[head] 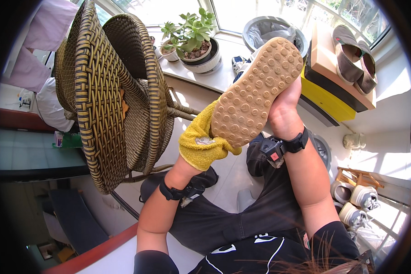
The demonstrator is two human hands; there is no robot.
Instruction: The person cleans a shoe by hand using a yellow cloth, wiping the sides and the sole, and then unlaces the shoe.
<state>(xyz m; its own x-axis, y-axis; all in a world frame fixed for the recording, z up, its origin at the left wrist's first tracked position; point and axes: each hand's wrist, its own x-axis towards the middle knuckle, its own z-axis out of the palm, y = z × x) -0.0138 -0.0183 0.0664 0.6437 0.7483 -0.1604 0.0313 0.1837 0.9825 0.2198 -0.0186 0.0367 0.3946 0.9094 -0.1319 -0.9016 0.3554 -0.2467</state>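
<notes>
A shoe with a tan studded rubber sole [258, 89] is held up before me, its sole turned towards my eyes. My left hand [205, 137] wears a yellow terry-cloth glove or mitt and grips the lower left end of the shoe. From behind the right edge, my bare right hand [287, 101] supports it, with most of its fingers hidden by the sole. The shoe's upper faces away, so little of it can be seen. Each wrist carries a black strap with a small camera [273, 149].
Wicker chairs [102, 96] stand close on the left. Potted succulents [198, 44] and a lined grey bin [275, 29] are at the window. Grey slip-on shoes [351, 54] top stacked shoe boxes [328, 90] at right. Below them, pale sneakers [358, 202] sit near a wooden stool [359, 178].
</notes>
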